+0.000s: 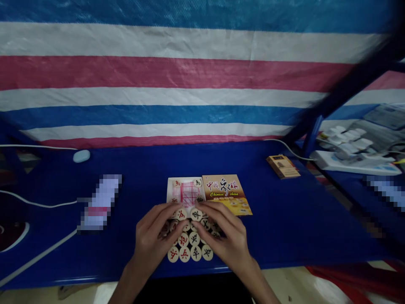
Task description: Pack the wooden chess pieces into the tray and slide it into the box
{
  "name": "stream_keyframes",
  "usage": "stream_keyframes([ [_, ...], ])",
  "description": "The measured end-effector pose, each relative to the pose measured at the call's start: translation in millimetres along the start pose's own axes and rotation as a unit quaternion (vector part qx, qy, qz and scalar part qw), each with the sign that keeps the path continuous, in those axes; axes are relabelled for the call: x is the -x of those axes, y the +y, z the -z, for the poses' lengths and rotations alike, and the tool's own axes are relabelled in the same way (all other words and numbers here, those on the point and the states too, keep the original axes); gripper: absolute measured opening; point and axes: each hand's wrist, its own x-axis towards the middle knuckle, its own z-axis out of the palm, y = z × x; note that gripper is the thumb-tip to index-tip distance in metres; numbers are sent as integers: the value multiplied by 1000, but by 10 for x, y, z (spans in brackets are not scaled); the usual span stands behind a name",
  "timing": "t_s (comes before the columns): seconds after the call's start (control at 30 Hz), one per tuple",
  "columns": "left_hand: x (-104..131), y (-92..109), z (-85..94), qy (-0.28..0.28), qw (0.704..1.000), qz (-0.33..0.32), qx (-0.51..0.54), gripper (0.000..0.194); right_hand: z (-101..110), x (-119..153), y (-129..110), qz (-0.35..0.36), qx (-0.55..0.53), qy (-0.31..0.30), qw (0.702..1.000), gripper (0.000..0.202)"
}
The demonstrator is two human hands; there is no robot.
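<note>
My left hand [156, 228] pinches a round Chinese chess piece with a red character [181, 214] between thumb and fingers. Opposite it, my right hand [223, 226] grips a piece with a black character [196, 214]. Both are over the near edge of an open white box [170, 190]. Inside lies a folded sheet with a red grid [187, 194], and pieces sit along its sides, such as a red one [177, 183] and a black one [198, 183]. More pieces [184, 254] lie in rows under and before my hands, partly covered by my fingers.
The printed Chinese chess lid [223, 185] lies right of the box on the blue table [142, 164]. A blurred phone [101, 202] with a cable is at left, near a pale rounded case [81, 156]. At right are a cigarette pack [283, 166] and a power strip [357, 162].
</note>
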Motion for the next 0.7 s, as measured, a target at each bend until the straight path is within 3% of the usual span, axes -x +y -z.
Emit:
stream_keyframes([
  [0.1, 118, 21, 9, 37, 999, -8, -15, 42, 2, 174, -38, -35, -1, 51, 998, 41],
  [0.2, 153, 37, 48, 54, 998, -6, -9, 40, 29, 304, -70, -47, 9, 54, 997, 40],
  [0.43, 200, 32, 90, -16, 998, -46, 33, 41, -4, 280, -108, -7, 6, -4, 1000, 43],
  [0.7, 217, 49, 92, -38, 998, -13, 44, 40, -4, 244, -118, 2, -14, -16, 1000, 45],
])
